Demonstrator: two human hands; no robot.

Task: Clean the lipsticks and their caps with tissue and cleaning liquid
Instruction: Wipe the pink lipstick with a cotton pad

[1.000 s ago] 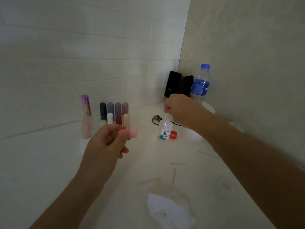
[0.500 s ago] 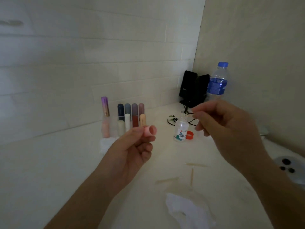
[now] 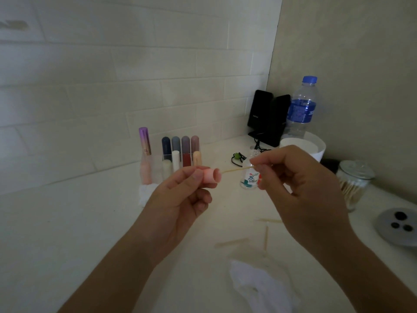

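Over the counter (image 3: pixel 90 222), hollow pink cap (image 3: pixel 211 178).

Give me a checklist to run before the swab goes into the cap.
1. Cap grip: left hand pinches the cap between thumb and fingers. Ok.
2. Cap mouth: the open end faces the right hand. Ok.
3. Swab grip: the right hand pinches the swab, with its tip at the cap's mouth. Ok.
4. Swab tip wetted: the tip is too small to judge. Cannot tell.
5. Bottle closed: it stands upright with its neck bare, just behind the right hand. Not ok.
6. Tissue ready: it lies on the counter below the hands. Ok.
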